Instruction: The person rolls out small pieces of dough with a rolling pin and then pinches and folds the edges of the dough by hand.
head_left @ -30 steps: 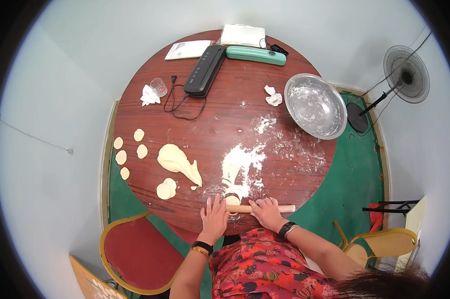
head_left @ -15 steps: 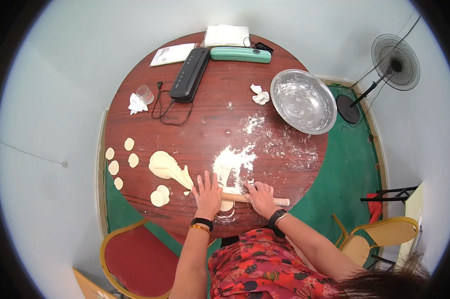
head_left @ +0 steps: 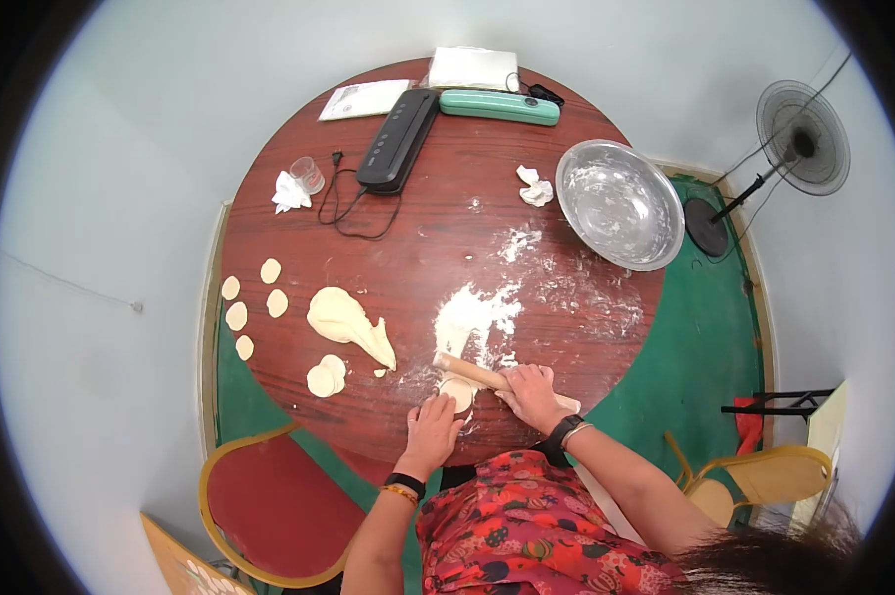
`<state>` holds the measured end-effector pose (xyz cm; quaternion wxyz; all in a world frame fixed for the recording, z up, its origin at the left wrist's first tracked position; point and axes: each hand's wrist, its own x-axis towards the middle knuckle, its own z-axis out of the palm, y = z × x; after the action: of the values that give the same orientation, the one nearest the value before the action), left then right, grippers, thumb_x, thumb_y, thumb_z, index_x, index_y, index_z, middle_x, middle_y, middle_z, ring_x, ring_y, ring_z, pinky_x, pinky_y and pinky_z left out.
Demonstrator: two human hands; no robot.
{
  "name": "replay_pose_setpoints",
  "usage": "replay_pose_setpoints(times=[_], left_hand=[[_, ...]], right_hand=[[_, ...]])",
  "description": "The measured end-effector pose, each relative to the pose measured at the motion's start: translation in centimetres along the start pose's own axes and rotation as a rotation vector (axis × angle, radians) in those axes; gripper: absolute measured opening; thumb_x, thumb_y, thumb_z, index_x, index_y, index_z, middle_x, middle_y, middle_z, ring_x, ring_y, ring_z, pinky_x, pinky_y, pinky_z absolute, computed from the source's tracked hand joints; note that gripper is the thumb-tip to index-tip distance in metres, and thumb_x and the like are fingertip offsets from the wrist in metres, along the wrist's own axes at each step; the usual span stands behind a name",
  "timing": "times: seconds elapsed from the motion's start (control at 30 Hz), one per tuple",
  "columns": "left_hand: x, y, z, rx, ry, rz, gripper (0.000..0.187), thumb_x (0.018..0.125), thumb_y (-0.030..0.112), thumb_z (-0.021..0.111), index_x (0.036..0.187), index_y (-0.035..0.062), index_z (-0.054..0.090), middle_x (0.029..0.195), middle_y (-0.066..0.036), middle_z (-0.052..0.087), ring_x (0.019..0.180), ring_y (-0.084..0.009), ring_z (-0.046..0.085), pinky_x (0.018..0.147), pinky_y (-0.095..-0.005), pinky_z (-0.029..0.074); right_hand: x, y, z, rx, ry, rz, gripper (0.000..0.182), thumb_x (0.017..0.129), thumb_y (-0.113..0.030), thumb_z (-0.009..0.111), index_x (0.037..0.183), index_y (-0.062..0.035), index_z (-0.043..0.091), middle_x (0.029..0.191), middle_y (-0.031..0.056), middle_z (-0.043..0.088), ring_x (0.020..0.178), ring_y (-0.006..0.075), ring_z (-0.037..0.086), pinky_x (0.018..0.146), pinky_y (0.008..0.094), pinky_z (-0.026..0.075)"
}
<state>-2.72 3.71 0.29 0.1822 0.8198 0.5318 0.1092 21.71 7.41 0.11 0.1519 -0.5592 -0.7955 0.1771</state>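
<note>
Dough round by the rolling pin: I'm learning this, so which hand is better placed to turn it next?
Probably the left hand, at the edge of the dough round; the right hand holds the rolling pin.

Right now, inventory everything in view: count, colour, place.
table: 1, brown, centre
rolling pin: 1, tan, front
dough rounds: 8 visible, cream, left and front
dough lump: 1, cream, left
flour: scattered, white, centre
bowl: 1, silver, right
crumpled tissues: 2, white, far half
cup: 1, clear, left
corded device: 1, black, far
slim device: 1, green, far
flat packets: 2, white, far edge
fan: 1, dark, right
chairs: 2, red left, tan right
shirt: 1, red, front
left hand: 1, at nearest round
right hand: 1, on rolling pin
</note>
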Motion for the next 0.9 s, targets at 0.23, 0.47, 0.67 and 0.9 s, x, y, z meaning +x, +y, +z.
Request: replay_pose_setpoints(times=[0.23,0.47,0.67,0.9], left_hand=[[-2.1,3.8,1.0,-0.098,-0.059,-0.271,0.041,0.092,0.030,0.059,0.127,0.0079,0.057,0.119,-0.009,0.052,0.112,-0.0311,0.047,0.091,-0.0505,0.035],[-1.7,2.4,-0.1,-0.121,0.221,-0.232,0.045,0.089,0.021,0.061,0.131,0.0089,0.052,0.119,-0.014,0.050,0.114,-0.0351,0.045,0.090,-0.0533,0.034],[1.4,0.3,-0.1,0.071,-0.177,-0.337,0.060,0.096,0.028,0.050,0.150,0.0101,0.030,0.158,-0.018,0.017,0.143,-0.0434,0.019,0.107,-0.0659,0.022],[5.7,-0.6,-0.7,0.014,-0.203,-0.373,0.061,0.099,0.031,0.043,0.153,0.0110,0.023,0.160,-0.019,0.012,0.145,-0.0454,0.013,0.109,-0.0681,0.017]], right_hand=[[-1.6,-0.1,0.5,-0.011,-0.039,-0.102,0.041,0.086,-0.032,0.067,0.120,-0.0114,0.058,0.103,0.0069,0.059,0.099,0.0266,0.054,0.087,0.0460,0.035],[-3.9,-0.3,0.8,-0.018,-0.126,-0.215,0.044,0.088,-0.032,0.065,0.126,-0.0116,0.056,0.104,0.0060,0.059,0.098,0.0264,0.054,0.093,0.0478,0.035],[-3.2,-1.0,0.0,-0.171,-0.080,-0.136,0.053,0.090,-0.035,0.061,0.138,-0.0156,0.051,0.108,0.0053,0.056,0.103,0.0249,0.050,0.096,0.0484,0.035],[-1.3,-0.9,0.5,-0.188,-0.062,-0.043,0.055,0.090,-0.038,0.061,0.140,-0.0192,0.049,0.106,0.0046,0.055,0.103,0.0247,0.049,0.095,0.0449,0.034]])
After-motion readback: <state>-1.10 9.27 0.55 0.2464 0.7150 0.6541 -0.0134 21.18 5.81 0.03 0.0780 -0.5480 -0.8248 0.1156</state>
